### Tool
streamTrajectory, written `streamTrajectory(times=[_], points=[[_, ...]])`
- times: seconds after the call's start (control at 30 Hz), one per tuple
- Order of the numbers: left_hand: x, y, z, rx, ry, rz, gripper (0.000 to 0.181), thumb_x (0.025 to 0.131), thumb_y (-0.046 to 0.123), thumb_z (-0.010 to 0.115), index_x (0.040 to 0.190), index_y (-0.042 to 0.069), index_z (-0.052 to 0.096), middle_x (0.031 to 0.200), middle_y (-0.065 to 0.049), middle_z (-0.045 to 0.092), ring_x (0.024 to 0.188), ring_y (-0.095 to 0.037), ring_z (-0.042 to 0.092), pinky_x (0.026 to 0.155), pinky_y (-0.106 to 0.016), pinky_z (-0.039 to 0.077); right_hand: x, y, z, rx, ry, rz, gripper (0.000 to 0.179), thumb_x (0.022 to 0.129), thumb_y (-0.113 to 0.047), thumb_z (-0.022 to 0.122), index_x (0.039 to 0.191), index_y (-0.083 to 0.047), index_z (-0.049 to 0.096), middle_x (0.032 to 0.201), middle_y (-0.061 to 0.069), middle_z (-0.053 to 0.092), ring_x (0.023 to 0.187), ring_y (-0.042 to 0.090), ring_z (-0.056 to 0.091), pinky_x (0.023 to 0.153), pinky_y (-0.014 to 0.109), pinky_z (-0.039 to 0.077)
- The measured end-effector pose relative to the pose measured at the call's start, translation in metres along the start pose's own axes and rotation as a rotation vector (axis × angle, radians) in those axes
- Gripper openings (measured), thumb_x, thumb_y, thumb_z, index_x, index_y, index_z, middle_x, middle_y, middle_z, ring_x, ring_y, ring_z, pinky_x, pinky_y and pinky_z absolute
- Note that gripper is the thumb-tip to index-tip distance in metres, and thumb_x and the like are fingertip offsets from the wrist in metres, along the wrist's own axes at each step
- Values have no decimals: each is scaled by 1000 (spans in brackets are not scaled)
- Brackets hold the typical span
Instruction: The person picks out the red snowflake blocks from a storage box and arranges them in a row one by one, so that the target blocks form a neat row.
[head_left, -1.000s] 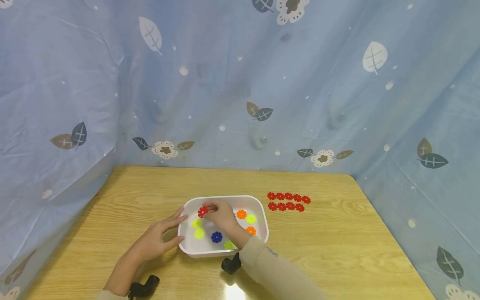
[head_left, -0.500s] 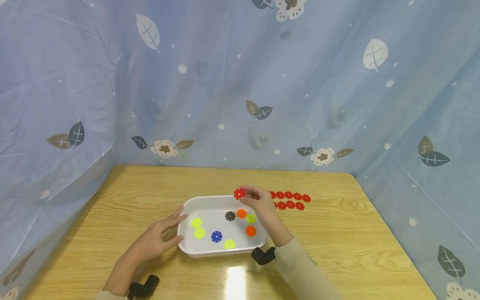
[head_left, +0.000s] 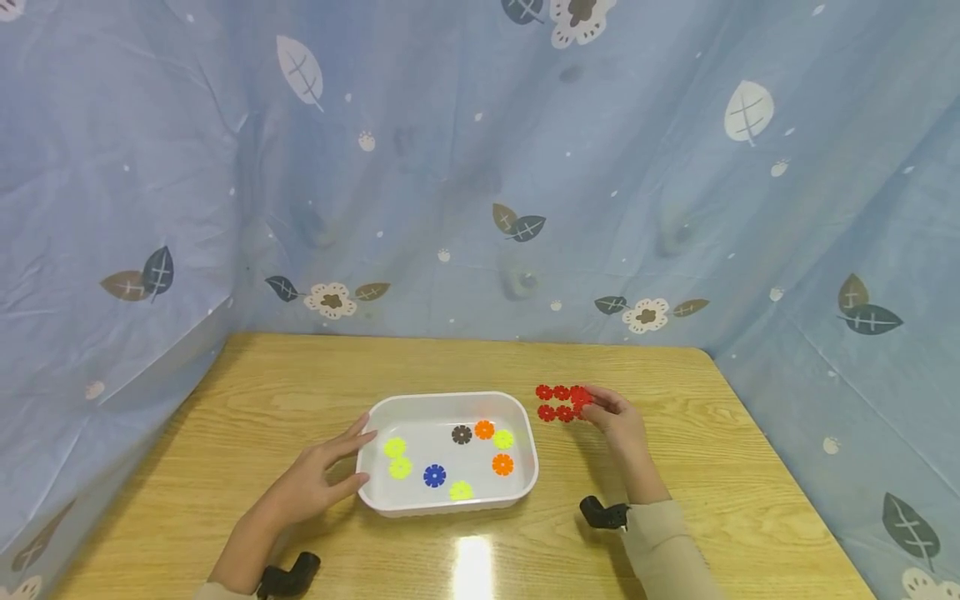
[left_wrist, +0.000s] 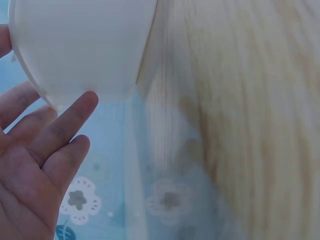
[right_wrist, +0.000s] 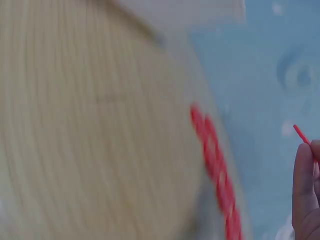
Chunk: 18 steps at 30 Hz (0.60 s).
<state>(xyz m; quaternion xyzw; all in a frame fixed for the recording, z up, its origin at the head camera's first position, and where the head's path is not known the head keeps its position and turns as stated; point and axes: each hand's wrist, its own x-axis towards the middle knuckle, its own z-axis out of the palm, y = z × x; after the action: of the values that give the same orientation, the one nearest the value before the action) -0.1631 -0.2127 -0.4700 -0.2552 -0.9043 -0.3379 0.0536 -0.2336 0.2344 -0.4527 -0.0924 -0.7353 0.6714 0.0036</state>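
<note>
A white plastic tray [head_left: 378, 500] holds loose notched plastic discs: yellow-green, orange, a blue disc [head_left: 434, 476] and a dark brown disc [head_left: 462, 434]. My left hand [head_left: 318, 479] touches the tray's left end with extended fingers spread; in the left wrist view, fingers [left_wrist: 75, 120] lie against the tray wall. Right of the tray, my right hand [head_left: 618, 425] pinches a red notched disc [right_wrist: 301, 134] between thumb and fingers. It is above two rows of red discs [head_left: 553, 392] on the table, hiding their right ends. The right wrist view is blurred.
The wooden table [head_left: 300, 375] carries the tray in its middle. A blue curtain [head_left: 450, 167] with leaf and flower prints surrounds its back and sides. Black wrist devices [head_left: 288, 575] sit below both hands.
My right hand has lifted a red disc out of the tray and carried it right, over the rows of red discs. My left hand has stayed at the tray's left end.
</note>
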Motion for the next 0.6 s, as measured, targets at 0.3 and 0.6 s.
streamTrajectory(times=[0.3, 0.6], points=[[-1, 0, 0, -2, -5, -6, 53, 88, 24, 67, 136, 8, 52, 152, -15, 33, 132, -34, 41, 102, -56, 39, 13, 27, -46, 19, 132, 80, 46, 93, -1, 54, 138, 5, 44, 108, -2, 58, 84, -1, 61, 81, 18, 54], [0, 0, 0, -3, 0, -4, 53, 88, 24, 67, 136, 8, 52, 152, -14, 33, 132, -33, 41, 102, -55, 39, 20, 39, -52, -143, 229, 102, 42, 92, -2, 56, 133, 4, 51, 117, 13, 58, 86, -3, 52, 69, 8, 49]])
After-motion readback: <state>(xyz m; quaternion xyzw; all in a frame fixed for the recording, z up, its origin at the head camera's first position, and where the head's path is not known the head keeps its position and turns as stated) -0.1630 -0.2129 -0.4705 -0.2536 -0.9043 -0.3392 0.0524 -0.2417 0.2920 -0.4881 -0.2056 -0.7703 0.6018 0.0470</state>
